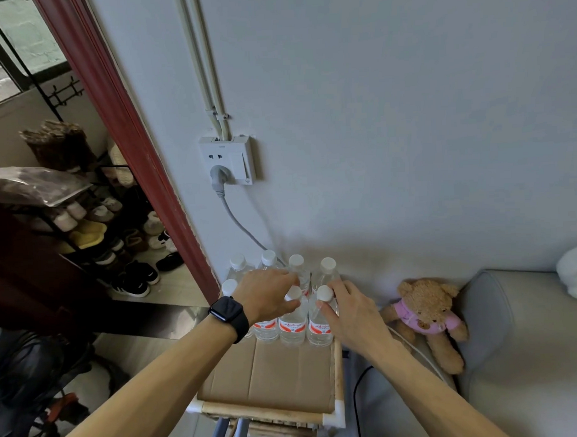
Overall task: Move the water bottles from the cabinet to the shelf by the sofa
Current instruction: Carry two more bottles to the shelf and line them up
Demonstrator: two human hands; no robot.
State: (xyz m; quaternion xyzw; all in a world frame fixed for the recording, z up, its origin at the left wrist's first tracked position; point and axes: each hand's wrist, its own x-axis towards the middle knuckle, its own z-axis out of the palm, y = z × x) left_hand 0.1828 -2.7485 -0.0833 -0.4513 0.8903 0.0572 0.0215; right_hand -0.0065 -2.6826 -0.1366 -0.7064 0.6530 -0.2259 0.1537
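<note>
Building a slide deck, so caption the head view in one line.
Left hand and right hand grip two front-row water bottles near their caps on the cardboard-topped shelf beside the sofa.

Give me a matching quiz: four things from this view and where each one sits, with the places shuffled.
1 brown teddy bear in pink shirt
2 grey power plug
3 black smartwatch
4 clear white-capped water bottles

A on left arm
B on cardboard-topped bamboo shelf
C against grey sofa
D in white wall socket

Pairs: 1-C, 2-D, 3-A, 4-B
</note>
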